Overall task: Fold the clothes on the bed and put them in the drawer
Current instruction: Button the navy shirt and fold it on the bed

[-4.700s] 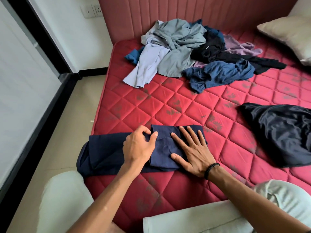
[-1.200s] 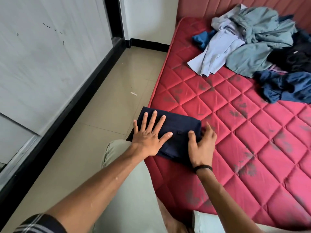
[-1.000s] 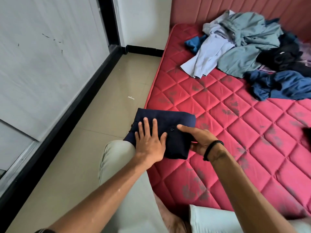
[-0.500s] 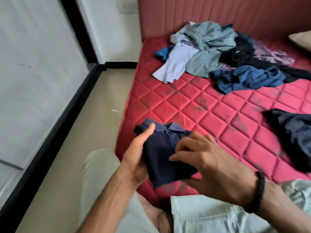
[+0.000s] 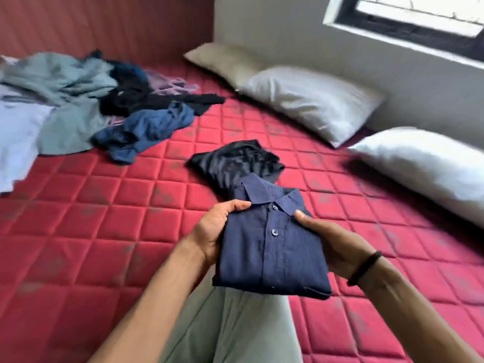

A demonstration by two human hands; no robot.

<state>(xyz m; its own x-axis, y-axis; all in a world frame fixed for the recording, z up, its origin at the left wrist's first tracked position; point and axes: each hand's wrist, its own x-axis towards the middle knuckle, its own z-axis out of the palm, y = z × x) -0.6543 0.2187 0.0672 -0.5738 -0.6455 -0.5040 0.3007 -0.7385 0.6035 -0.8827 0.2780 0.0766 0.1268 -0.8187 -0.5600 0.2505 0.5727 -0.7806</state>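
A folded navy button shirt [image 5: 269, 244] with its collar up is lifted above the red quilted mattress [image 5: 110, 205], over my knee. My left hand [image 5: 212, 229] grips its left edge, thumb on top near the collar. My right hand [image 5: 332, 244], with a black wristband, holds the right edge the same way. Just beyond the shirt a dark, loosely folded garment [image 5: 235, 161] lies on the mattress. A heap of unfolded clothes [image 5: 78, 100] in grey, pale blue, black, lilac and blue fills the far left. No drawer is in view.
Three pillows line the right wall: a beige pillow [image 5: 222, 61], a white pillow [image 5: 309, 98] and a nearer white pillow [image 5: 424, 163]. A dark-framed window [image 5: 408, 19] sits above them. A red padded headboard [image 5: 104, 24] stands behind the heap.
Both hands picked the folded navy shirt up off the mattress edge and turned it collar-up. My view swung right, away from the floor, to the pillows and window.
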